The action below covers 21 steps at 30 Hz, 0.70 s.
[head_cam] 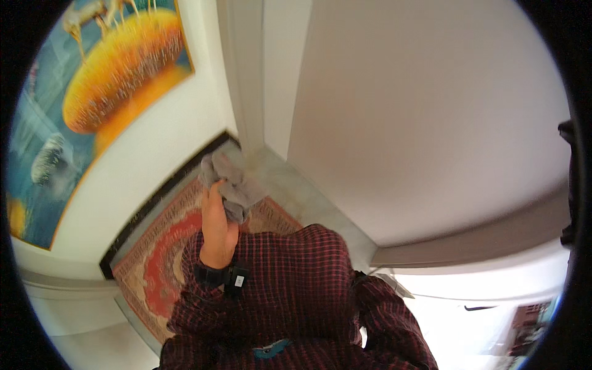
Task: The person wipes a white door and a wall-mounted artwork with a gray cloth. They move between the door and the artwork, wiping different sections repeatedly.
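My left hand point(217, 229) is raised in front of my body, its fingers closed around a crumpled grey cloth point(235, 182). The cloth bunches above and to the right of the thumb, and it hides most of the fingers. A black strap with a small box point(237, 280) sits around this wrist. My right hand is out of view; only its checked sleeve point(388, 319) shows, hanging at my side. Beyond the cloth, a white wall and a door frame point(249, 92) meet the floor.
A large pale door-like panel point(416, 125) fills the right side. On the left wall hangs a colourful painting point(125, 78) above a dark baseboard point(162, 190). A red and beige patterned rug point(157, 268) lies on the grey stone floor point(296, 189). Bright light enters at lower right.
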Each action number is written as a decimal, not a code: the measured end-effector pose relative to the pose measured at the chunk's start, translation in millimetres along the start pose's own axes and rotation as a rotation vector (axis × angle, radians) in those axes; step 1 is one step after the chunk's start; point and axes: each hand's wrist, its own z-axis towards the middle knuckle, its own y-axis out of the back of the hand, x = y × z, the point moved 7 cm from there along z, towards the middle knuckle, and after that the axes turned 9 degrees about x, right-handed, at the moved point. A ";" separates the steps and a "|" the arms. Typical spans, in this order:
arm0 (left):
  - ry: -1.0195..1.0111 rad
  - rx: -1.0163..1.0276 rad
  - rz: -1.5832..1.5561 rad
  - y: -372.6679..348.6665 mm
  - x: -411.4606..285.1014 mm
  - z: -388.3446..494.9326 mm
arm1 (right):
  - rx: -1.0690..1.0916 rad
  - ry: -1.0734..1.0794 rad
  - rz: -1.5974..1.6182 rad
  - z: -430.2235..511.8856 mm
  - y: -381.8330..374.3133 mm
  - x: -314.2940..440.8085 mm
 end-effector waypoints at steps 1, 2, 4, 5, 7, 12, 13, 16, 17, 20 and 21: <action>0.030 -0.015 -0.120 -6.2 1.7 -18.2 | -0.073 0.029 0.015 -5.7 33.1 2.9; 0.036 -0.003 -0.231 -12.4 -8.3 -9.2 | -0.147 0.062 0.024 -14.6 75.2 13.8; -0.023 0.056 -0.281 -31.7 -29.5 -52.5 | -0.272 0.138 -0.001 -50.3 127.0 24.5; -0.065 0.071 -0.307 -36.1 -40.2 -63.9 | -0.421 0.205 0.204 -67.1 156.4 35.6; -0.090 0.037 -0.255 -47.3 -58.2 -90.0 | -0.684 0.323 0.588 -119.8 202.8 50.5; -0.072 -0.018 -0.277 -55.0 -65.6 -122.1 | -0.909 0.726 0.118 -205.0 230.5 178.6; -0.061 -0.015 -0.279 -54.7 -62.4 -125.0 | -0.827 0.704 0.008 -202.4 225.4 198.5; -0.052 0.023 -0.329 -52.0 -49.3 -130.2 | -0.682 0.725 -0.281 -192.9 208.8 225.5; -0.042 0.027 -0.328 -51.3 -44.5 -130.4 | -0.609 0.724 -0.309 -184.3 205.9 227.6; -0.022 -0.006 -0.354 -46.9 -36.2 -132.8 | -0.539 0.748 -0.280 -170.4 204.7 231.8; -0.025 -0.014 -0.358 -46.1 -35.4 -134.7 | -0.533 0.750 -0.263 -170.6 206.9 234.1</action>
